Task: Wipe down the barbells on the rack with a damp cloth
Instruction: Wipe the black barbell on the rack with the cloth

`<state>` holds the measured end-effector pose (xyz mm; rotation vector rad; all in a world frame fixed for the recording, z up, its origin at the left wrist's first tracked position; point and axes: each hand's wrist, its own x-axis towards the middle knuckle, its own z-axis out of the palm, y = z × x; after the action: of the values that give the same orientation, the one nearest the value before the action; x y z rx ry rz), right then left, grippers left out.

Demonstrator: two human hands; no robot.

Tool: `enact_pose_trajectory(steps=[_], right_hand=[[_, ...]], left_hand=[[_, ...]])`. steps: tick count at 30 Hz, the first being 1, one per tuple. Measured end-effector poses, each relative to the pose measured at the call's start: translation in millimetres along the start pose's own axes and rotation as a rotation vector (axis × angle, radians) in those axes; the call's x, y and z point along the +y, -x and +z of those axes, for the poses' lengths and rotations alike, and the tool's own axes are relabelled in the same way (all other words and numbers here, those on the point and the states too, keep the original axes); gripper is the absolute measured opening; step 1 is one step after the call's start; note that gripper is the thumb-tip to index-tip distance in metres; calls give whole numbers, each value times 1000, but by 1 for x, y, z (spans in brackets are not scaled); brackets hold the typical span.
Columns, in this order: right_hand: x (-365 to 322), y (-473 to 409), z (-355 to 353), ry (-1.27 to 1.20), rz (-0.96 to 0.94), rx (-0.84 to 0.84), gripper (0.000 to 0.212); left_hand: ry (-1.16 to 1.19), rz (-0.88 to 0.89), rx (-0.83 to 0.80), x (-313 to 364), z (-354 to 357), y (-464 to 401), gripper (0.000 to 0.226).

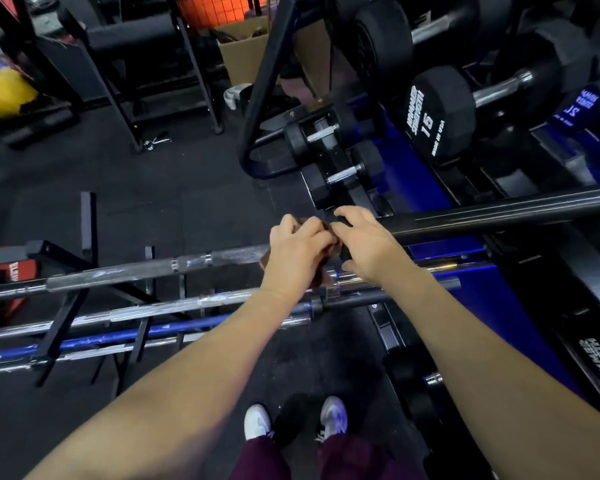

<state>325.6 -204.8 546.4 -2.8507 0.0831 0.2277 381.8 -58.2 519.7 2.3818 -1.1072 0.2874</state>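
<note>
Nearest the camera, two white shoes (293,420) stand on the dark floor (194,195), just short of a low rack (61,327) of barbells (125,271). Above the bars, the left hand (297,252) grips a brown cloth (321,277) while the right hand (369,245), fingers curled, pinches its upper edge. Beyond the hands, dumbbells (437,110) sit on a blue rack.

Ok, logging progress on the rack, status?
Left hand grips brown cloth. Right hand grips black barbell end. Chrome bars crowd just below.
</note>
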Motion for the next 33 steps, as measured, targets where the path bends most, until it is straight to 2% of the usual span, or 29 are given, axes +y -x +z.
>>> enact_pose_trajectory(steps=[4,7,11,13,17,21,24,27,29,31,33], right_hand=[[3,0,-2,-9,28,-27,58],[1,-1,-5,-8,27,-45,61],[-4,-2,-4,0,38,-34,60],[-6,-3,-4,5,44,-22,57],[-4,-5,-3,-12,84,-29,56],[-1,-5,-4,-52,110,-57,64],[-4,-5,-3,-48,109,-44,63],[-6,-6,-3,-33,107,-20,61],[-7,-6,-3,-25,115,-18,60],[-6,-7,-3,-16,125,-23,57],[-4,-6,-3,-25,139,-29,57]], left_hand=[[-12,78,38,-19,-6,8,24],[-67,28,72,-50,-19,36,11],[-85,-7,122,-50,-24,39,15],[-133,50,84,-30,-15,26,15],[-145,141,-23,-6,-4,4,31],[-190,170,2,-46,-20,35,16],[-222,126,24,-66,-33,53,20],[-250,135,65,-51,-29,39,20],[-217,180,31,-32,-18,23,9],[-198,213,-24,-15,-10,10,18],[-225,243,-45,-13,-9,7,13]])
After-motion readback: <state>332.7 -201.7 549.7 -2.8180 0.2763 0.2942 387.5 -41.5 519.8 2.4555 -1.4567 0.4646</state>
